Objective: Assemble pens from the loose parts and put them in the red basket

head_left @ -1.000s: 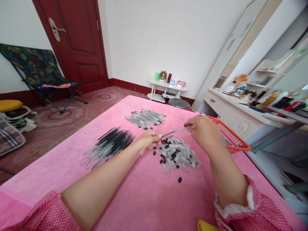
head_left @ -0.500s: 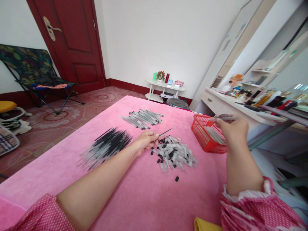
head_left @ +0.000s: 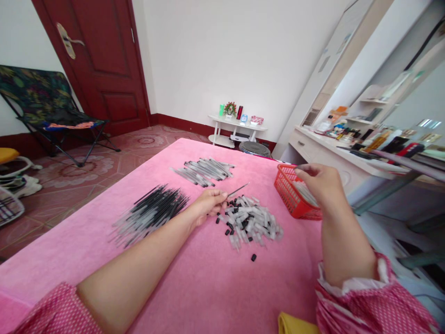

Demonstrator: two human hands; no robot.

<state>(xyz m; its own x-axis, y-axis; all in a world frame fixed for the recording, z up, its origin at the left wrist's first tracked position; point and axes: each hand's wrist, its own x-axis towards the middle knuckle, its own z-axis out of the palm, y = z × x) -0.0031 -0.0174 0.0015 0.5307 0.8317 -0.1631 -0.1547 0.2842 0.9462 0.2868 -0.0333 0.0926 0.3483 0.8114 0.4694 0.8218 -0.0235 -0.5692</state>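
My left hand (head_left: 212,203) pinches a thin dark pen refill (head_left: 238,190), its tip pointing up and to the right. Just right of that hand lies a heap of translucent pen caps (head_left: 253,220) mixed with small black plugs (head_left: 227,231). My right hand (head_left: 318,181) hovers above the red plastic basket (head_left: 292,202), fingers bent together; what they hold, if anything, I cannot make out. Pale translucent pen barrels (head_left: 305,192) lie inside the basket. Left of my left forearm spreads a pile of black-and-clear refills (head_left: 156,208). Farther back rest several assembled-looking pens (head_left: 208,170).
A pink cloth (head_left: 208,278) covers the table. One loose black plug (head_left: 253,257) lies near the middle, and a yellow object (head_left: 295,323) sits at the front edge. To the right stands a dresser (head_left: 313,144) crowded with bottles, beside metal bars (head_left: 385,192).
My right hand has shifted slightly left and rotated over the basket; the pale tube it showed between its fingers is no longer visible. My left hand keeps the refill nearly still.
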